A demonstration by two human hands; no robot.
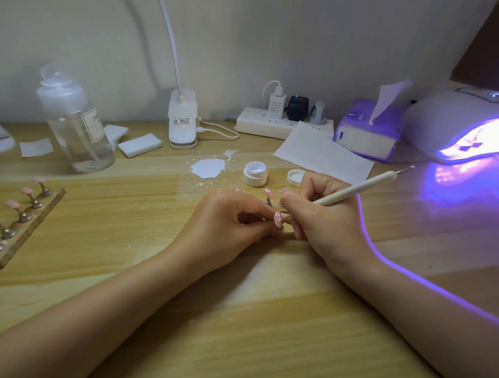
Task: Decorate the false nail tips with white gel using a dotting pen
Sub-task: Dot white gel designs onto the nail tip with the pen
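Pinching a small stand between its fingertips, the left hand point(226, 219) holds 1 pink false nail tip point(277, 219) at the middle of the wooden table point(263, 321), its glossy face turned up and toward the right. The right hand point(325, 219) sits just right of it, fingers curled round the dotting pen point(356, 190) in a writing grip. The pen's long axis runs from far right down to near left, so its working end points straight at the tip; whether it touches is hard to tell, since fingers hide it. The spare ball end point(410, 168) sticks up far right. The tip looks smooth, pale pink, perhaps with faint white marks. The open gel pot point(255, 174) stands just beyond the hands.
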